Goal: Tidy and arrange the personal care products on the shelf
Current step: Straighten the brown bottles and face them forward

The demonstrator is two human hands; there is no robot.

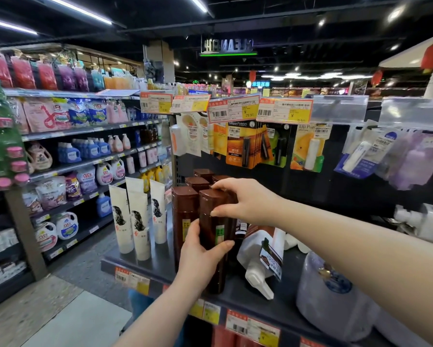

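Dim store under bright ceiling strips (75, 8); blurred, warped edges.

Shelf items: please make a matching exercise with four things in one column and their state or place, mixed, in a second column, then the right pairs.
Things:
1. brown bottle
2. white tubes
3. refill pouch
4. lip balm cards

States or places:
A. hanging on hooks above the shelf
B. lying tilted, spout toward the shelf edge
C. held by the left hand low and the right hand at the cap
D. standing upright at the shelf's left end

Pairs: 1-C, 2-D, 3-B, 4-A
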